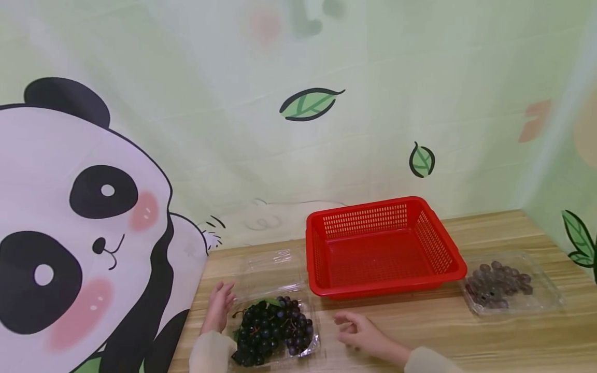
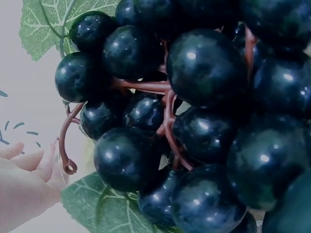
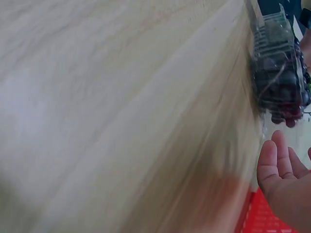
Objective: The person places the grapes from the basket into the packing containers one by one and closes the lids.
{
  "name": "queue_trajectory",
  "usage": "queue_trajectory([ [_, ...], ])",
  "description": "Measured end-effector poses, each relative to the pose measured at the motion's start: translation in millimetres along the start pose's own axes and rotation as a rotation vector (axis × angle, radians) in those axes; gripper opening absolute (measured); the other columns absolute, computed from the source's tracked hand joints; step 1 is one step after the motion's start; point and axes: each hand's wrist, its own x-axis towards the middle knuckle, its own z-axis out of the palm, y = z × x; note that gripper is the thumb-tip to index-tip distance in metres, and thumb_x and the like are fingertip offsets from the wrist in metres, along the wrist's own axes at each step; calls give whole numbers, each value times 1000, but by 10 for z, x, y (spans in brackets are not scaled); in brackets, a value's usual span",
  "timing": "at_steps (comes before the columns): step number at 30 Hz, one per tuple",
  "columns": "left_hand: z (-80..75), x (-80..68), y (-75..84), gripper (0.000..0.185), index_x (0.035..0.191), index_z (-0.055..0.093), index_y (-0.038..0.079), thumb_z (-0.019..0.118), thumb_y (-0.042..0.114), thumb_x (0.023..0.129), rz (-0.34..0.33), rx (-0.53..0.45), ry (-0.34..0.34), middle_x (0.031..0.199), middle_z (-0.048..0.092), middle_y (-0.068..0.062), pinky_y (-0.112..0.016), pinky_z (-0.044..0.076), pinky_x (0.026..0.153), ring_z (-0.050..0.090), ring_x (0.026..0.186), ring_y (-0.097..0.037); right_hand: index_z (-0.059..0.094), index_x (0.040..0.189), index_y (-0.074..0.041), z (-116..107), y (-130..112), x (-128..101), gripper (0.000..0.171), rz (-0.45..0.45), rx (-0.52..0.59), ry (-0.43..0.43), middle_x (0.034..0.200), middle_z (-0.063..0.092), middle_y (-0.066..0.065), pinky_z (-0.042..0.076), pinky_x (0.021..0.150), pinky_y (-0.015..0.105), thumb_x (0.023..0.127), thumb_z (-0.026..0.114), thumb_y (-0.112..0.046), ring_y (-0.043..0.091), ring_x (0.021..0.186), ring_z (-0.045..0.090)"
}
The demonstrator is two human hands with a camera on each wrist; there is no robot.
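Note:
A clear plastic box (image 1: 313, 346) at the front of the table holds bunches of dark grapes (image 1: 261, 331), with green leaves (image 2: 109, 208) and brown stems among them. Its see-through lid (image 1: 272, 269) lies folded back behind it. Just left of the box is my left hand (image 1: 218, 305), fingers loosely bent and holding nothing. My right hand (image 1: 356, 334) hovers to the right of the same box, palm towards it, also holding nothing. In the right wrist view its fingers (image 3: 268, 160) are relaxed, a short gap from the grapes.
Behind the right hand stands a red plastic basket (image 1: 387, 286) with lattice sides. At its right, a second clear box (image 1: 543, 290) contains reddish-purple grapes (image 1: 496, 284). A fabric backdrop (image 1: 261, 171) with a panda and leaves hangs along the wooden table's (image 1: 420, 331) far edge.

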Motion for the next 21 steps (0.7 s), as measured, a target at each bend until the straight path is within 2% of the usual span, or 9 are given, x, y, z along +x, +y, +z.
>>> queue_trajectory([
  [8, 9, -32, 3, 73, 140, -4, -2, 39, 32, 92, -11, -3, 14, 142, 16, -28, -44, 20, 103, 23, 129, -36, 41, 123, 11, 222, 61, 80, 46, 32, 44, 17, 106, 51, 30, 47, 51, 27, 82, 56, -3, 7, 67, 51],
  [15, 26, 24, -47, 71, 139, 0, -4, 39, 33, 92, -19, 34, 25, 141, 20, -26, -44, 23, 101, 25, 126, -36, 42, 120, 12, 323, 38, 114, 46, 21, 39, 23, 98, 55, 25, 45, 50, 25, 79, 57, -2, 6, 64, 50],
  [18, 11, 109, -140, 75, 140, 3, -3, 44, 35, 89, 5, 54, 20, 139, 25, -24, -41, 28, 98, 30, 123, -33, 42, 120, 11, 355, 36, 133, 46, 14, 28, 16, 96, 55, 23, 44, 49, 24, 79, 57, -2, 5, 62, 50],
  [21, -53, 258, -290, 81, 139, 8, -2, 53, 38, 85, 49, 38, 2, 128, 39, -18, -31, 36, 85, 43, 107, -24, 42, 121, 11, 386, 42, 154, 46, 11, 25, 10, 93, 56, 20, 44, 48, 24, 79, 57, -1, 4, 61, 49],
])
